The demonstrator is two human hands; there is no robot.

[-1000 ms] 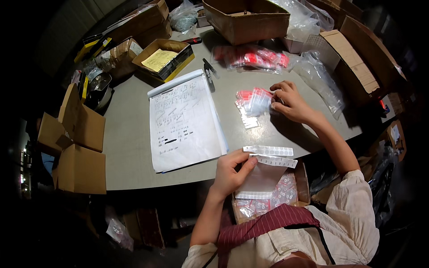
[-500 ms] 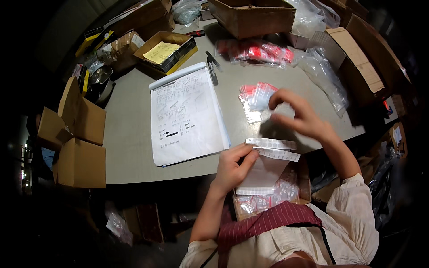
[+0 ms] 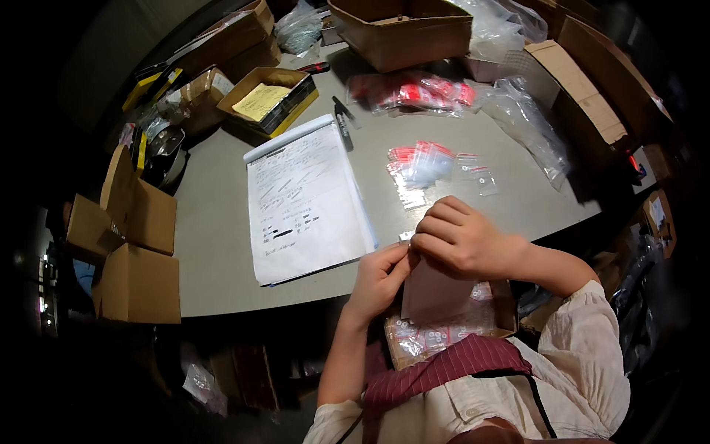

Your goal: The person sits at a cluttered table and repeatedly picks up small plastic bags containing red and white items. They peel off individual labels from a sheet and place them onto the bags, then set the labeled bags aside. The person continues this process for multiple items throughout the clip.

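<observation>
My left hand (image 3: 377, 281) pinches the upper left edge of a pale sticker sheet (image 3: 438, 292), which tilts over the table's front edge. Closed fingers of my right hand (image 3: 466, 240) meet the left fingertips at the sheet's top; whatever they pinch is hidden. Beyond the hands lies a fanned pile of small clear zip bags (image 3: 421, 170) with red tops. One bag with a round white label (image 3: 484, 181) lies to the right of the pile. Below the sheet, a cardboard box (image 3: 505, 314) at my lap holds several small bags with round white labels.
A handwritten notepad (image 3: 307, 200) lies left of the bags, with a black marker (image 3: 342, 126) beside its top. Further back are packs of red-topped bags (image 3: 414, 92) and a large cardboard box (image 3: 399, 33). An open carton (image 3: 144, 274) stands left; clear plastic (image 3: 529, 126) lies right.
My right hand has come down from beside the bag pile to the sheet's top edge and closed there. The labelled bag right of the pile now shows. The view has shifted slightly.
</observation>
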